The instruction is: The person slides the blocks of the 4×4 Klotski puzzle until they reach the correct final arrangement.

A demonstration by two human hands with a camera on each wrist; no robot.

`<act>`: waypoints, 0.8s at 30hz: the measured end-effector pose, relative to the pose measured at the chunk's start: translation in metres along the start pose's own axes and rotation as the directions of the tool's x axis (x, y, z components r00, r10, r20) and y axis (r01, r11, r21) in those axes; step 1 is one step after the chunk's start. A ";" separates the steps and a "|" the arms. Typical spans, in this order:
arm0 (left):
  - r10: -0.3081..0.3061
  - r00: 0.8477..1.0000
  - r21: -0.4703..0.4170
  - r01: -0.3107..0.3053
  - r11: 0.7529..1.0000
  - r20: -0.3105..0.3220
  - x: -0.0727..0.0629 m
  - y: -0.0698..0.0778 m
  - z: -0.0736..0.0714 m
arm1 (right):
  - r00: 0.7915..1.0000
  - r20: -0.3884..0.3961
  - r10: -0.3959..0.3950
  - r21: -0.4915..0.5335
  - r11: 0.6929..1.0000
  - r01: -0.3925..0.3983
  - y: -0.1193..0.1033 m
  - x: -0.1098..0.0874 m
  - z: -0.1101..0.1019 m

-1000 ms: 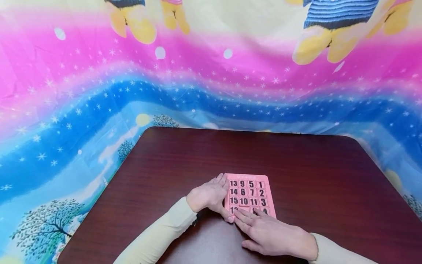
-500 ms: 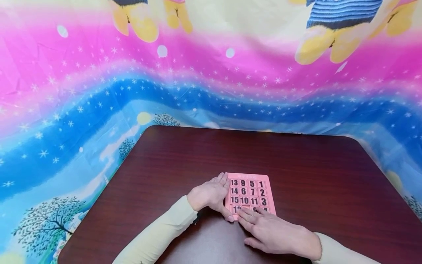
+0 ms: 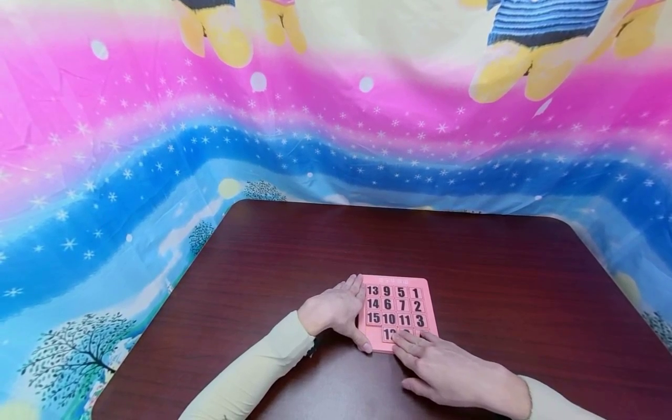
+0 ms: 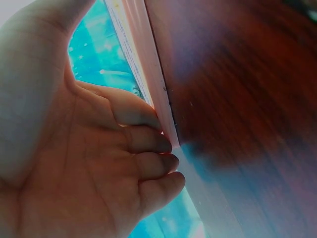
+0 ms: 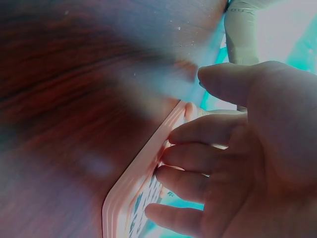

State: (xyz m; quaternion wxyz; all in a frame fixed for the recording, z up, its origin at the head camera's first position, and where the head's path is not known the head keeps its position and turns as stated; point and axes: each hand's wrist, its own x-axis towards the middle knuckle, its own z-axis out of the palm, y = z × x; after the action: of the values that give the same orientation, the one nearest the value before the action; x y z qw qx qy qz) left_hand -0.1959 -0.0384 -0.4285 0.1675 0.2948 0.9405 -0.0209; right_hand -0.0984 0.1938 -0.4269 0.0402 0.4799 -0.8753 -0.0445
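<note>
A pink number sliding puzzle [image 3: 427, 309] lies flat on the dark wooden table [image 3: 294, 251], its black-numbered tiles in rows. My left hand [image 3: 331, 309] rests along its left side, fingers extended against the edge and thumb by the near left corner. In the left wrist view the fingertips touch the pink frame [image 4: 157, 74]. With extended fingers my right hand [image 3: 446, 367] presses on the near row, index fingertip at the tile marked 12 [image 3: 388, 334]. That row's other tiles are mostly hidden under the fingers. A bare pink slot shows left of the 12.
Behind the table hangs a cloth [image 3: 336, 116] printed in pink and blue with snowflakes and trees. The table's rounded far corners show on both sides. Pale yellow sleeves [image 3: 252, 367] cover both forearms.
The right hand has moved right along the near row, and the 12 tile has slid one place right, leaving the slot at the left end. The left hand keeps its place.
</note>
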 end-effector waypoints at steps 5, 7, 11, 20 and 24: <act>-0.001 1.000 -0.002 0.001 1.000 0.003 0.000 0.000 0.000 | 1.000 0.018 0.017 0.017 1.000 -0.017 0.003 0.002 -0.003; -0.002 1.000 -0.004 0.002 1.000 0.006 0.001 0.001 0.000 | 0.999 0.037 0.038 0.033 0.999 -0.040 0.005 0.005 -0.005; -0.008 1.000 -0.003 0.008 1.000 0.010 0.000 0.001 0.001 | 0.993 0.077 0.084 0.075 0.993 -0.090 0.014 0.015 -0.009; 0.005 1.000 0.004 -0.005 1.000 0.003 0.001 0.000 0.002 | 0.986 0.125 0.107 0.126 0.984 -0.123 0.028 0.041 -0.003; 0.010 1.000 0.010 -0.010 1.000 -0.001 0.000 -0.001 0.001 | 0.984 0.136 0.116 0.133 0.982 -0.134 0.028 0.045 0.001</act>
State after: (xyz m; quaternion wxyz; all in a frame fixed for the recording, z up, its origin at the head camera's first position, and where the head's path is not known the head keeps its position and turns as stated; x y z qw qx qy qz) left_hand -0.1961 -0.0388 -0.4298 0.1658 0.3004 0.9390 -0.0245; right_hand -0.1466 0.1709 -0.4237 -0.0473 0.4216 -0.9055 -0.0100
